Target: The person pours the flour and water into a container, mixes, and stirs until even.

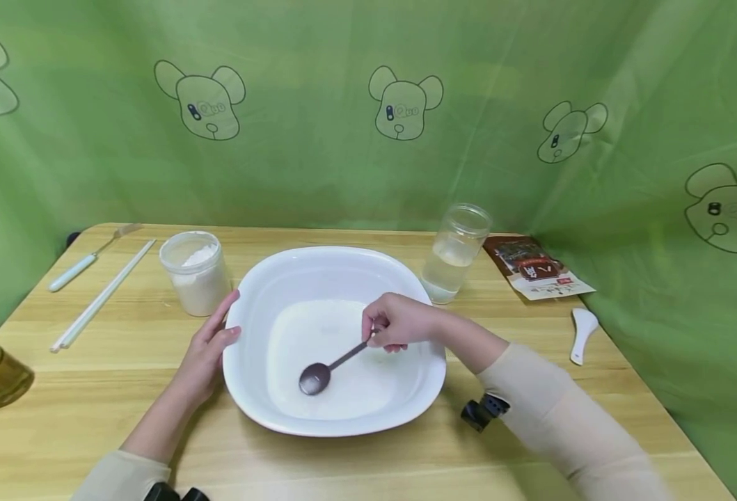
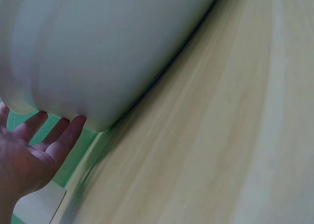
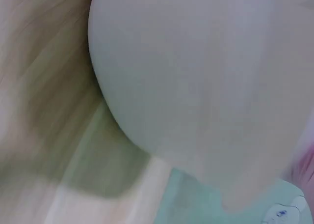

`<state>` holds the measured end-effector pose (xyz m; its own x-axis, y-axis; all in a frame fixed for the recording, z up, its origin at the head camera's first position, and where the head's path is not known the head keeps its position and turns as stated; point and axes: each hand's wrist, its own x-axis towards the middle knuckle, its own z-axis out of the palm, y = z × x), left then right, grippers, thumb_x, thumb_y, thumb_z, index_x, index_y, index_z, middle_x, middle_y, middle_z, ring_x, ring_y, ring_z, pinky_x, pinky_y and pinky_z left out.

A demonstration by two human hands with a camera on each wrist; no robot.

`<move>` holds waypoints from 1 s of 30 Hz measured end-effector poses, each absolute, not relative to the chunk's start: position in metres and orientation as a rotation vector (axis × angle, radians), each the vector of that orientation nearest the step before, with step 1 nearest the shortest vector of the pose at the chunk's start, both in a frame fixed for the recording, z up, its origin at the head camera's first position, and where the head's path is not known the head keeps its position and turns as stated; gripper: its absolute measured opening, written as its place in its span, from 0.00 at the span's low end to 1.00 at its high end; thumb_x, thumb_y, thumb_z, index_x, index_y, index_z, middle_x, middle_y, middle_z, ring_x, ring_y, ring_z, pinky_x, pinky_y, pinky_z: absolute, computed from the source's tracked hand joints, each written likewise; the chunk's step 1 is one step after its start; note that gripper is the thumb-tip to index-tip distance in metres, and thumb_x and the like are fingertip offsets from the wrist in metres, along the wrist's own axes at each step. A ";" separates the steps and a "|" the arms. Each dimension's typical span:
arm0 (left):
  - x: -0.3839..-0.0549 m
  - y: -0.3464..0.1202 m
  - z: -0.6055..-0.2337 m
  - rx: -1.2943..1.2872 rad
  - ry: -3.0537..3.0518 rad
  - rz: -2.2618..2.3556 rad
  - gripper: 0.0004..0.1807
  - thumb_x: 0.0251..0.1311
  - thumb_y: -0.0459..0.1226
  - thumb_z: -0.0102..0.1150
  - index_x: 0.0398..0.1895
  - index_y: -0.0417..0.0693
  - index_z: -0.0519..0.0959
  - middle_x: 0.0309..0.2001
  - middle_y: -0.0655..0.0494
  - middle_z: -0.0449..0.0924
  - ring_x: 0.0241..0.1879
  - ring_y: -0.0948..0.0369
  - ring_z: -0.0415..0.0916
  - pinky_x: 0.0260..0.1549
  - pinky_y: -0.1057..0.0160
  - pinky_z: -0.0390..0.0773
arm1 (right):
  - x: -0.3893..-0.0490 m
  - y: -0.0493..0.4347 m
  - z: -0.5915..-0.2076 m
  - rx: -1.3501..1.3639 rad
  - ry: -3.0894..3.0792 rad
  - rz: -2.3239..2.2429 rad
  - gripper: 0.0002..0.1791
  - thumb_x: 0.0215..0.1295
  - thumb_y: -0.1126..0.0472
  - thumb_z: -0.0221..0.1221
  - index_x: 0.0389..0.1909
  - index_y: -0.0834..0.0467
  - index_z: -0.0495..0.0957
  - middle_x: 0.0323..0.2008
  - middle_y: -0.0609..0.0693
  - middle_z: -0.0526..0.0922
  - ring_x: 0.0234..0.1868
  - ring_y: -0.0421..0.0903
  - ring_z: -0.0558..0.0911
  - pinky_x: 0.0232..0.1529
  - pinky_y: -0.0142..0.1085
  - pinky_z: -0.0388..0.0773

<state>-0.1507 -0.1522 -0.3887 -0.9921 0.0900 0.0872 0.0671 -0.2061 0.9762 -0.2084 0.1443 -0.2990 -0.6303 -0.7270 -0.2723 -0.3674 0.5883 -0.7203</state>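
The step in hand looks like stirring. The fingers of the right hand (image 1: 399,323) pinch the upper end of a brown spoon (image 1: 315,379), whose bowl lies below them and to their left, over the white contents (image 1: 318,334) of the basin (image 1: 252,327). Whether those contents are powder or liquid I cannot tell, nor whether the spoon touches the bottom.

The left hand (image 1: 208,348) steadies the basin from the side: its fingers are spread and fairly straight, tips against the outer wall, not wrapped round it. That should do for light strokes; thicker contents would probably call for a firmer hold, so the basin does not slide on the worktop (image 1: 268,466).

Slow, wide circles, led from the wrist, should suit best. The white reaches well beyond the spoon's bowl, so the corners nearest the left fingers deserve a pass too. A lower grip on the handle would give more control. Beware the jar (image 1: 202,289) just beyond the left fingertips, and the glass (image 1: 446,268) past the right hand.
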 end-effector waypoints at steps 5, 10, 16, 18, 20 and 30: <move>-0.151 -0.152 -0.389 0.201 1.980 2.420 0.29 0.59 0.34 0.44 0.65 0.54 0.53 0.65 0.47 0.45 0.42 0.65 0.71 0.34 0.63 0.76 | -0.204 0.170 -0.284 -0.886 2.300 -0.758 0.05 0.48 0.74 0.54 0.22 0.61 0.74 0.10 0.49 0.69 0.10 0.39 0.67 0.10 0.27 0.65; -0.151 -0.153 -0.389 0.202 1.980 2.421 0.29 0.59 0.34 0.43 0.65 0.54 0.53 0.64 0.46 0.46 0.40 0.63 0.72 0.31 0.64 0.77 | -0.210 0.191 -0.270 -0.784 2.406 -0.701 0.06 0.47 0.76 0.52 0.22 0.63 0.73 0.10 0.50 0.70 0.10 0.40 0.67 0.10 0.27 0.64; -0.151 -0.152 -0.390 0.216 1.967 2.426 0.29 0.59 0.33 0.43 0.65 0.54 0.53 0.64 0.46 0.45 0.41 0.63 0.71 0.31 0.63 0.77 | -0.223 0.197 -0.266 -0.701 2.564 -0.626 0.06 0.47 0.76 0.52 0.22 0.63 0.73 0.11 0.52 0.71 0.11 0.42 0.68 0.11 0.30 0.66; -0.151 -0.152 -0.390 0.210 1.965 2.428 0.29 0.59 0.33 0.43 0.65 0.54 0.53 0.64 0.46 0.45 0.40 0.64 0.71 0.31 0.63 0.77 | -0.229 0.196 -0.268 -0.648 2.621 -0.648 0.05 0.47 0.75 0.52 0.23 0.63 0.74 0.11 0.52 0.71 0.11 0.42 0.68 0.11 0.31 0.67; -0.151 -0.152 -0.389 0.201 1.967 2.429 0.29 0.59 0.33 0.44 0.65 0.54 0.53 0.64 0.46 0.46 0.40 0.64 0.71 0.32 0.64 0.77 | -0.234 0.192 -0.272 -0.591 2.660 -0.703 0.04 0.49 0.74 0.53 0.23 0.64 0.74 0.11 0.52 0.71 0.11 0.43 0.68 0.12 0.31 0.67; -0.151 -0.151 -0.389 0.179 1.948 2.436 0.29 0.59 0.33 0.44 0.64 0.55 0.53 0.64 0.45 0.46 0.40 0.64 0.72 0.31 0.63 0.77 | -0.242 0.150 -0.298 -0.610 2.591 -0.921 0.02 0.52 0.71 0.55 0.27 0.67 0.74 0.11 0.51 0.72 0.10 0.42 0.69 0.13 0.34 0.71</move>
